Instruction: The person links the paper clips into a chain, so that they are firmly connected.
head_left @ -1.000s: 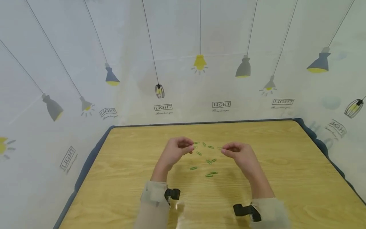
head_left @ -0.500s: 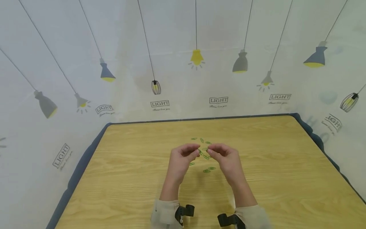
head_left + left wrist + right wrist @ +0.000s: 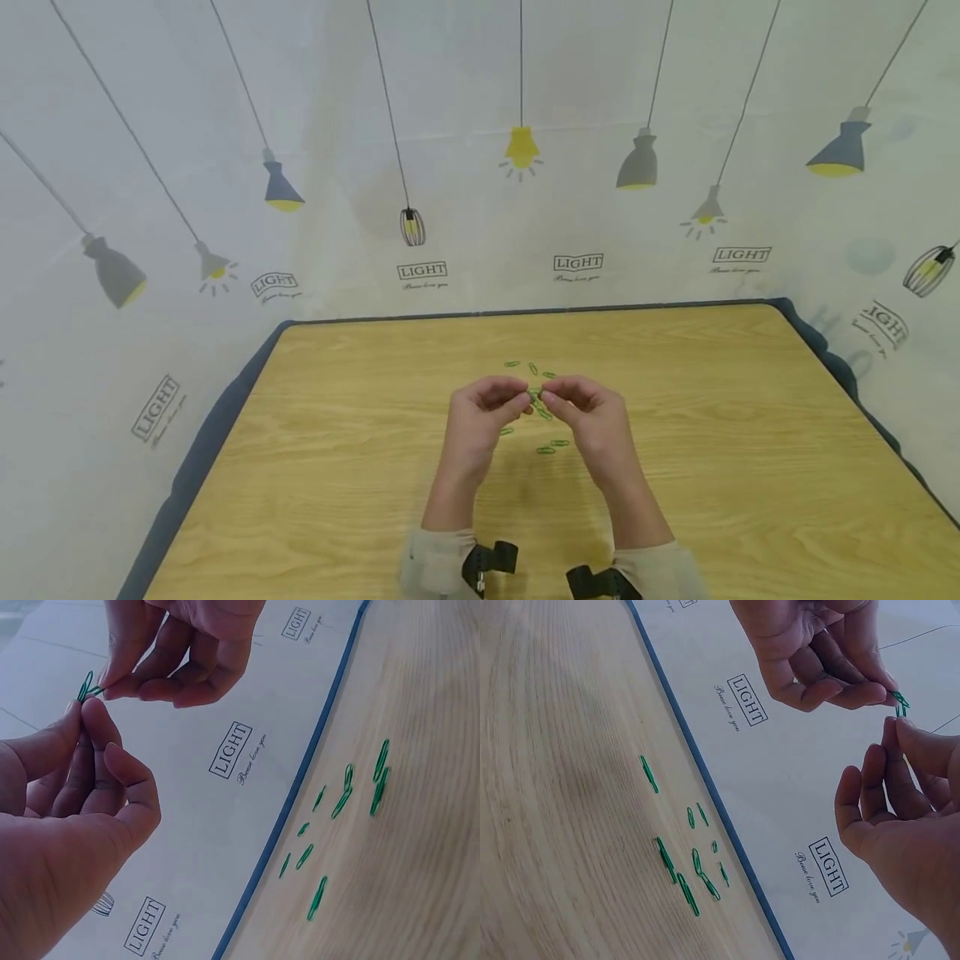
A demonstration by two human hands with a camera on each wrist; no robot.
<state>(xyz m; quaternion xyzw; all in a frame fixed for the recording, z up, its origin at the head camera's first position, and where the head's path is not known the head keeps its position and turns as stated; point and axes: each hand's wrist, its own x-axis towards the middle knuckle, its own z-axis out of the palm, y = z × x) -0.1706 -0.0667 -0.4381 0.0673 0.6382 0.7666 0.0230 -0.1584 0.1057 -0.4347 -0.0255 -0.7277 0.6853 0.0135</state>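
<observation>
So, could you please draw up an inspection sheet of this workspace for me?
Surface: wood-grain table with a blue edging.
Job's things: nine loose green paper clips lie scattered on the table; two more are held above it, one held clip against or very near the other held clip. Whether they are hooked together cannot be told.
Clutter: nothing seen.
Grippers: left hand and right hand each pinch a clip, fingertips close together; black wrist devices on both wrists.
Cables: nothing seen; only printed cords.
Surroundings: pale wall covering with printed hanging lamps.
</observation>
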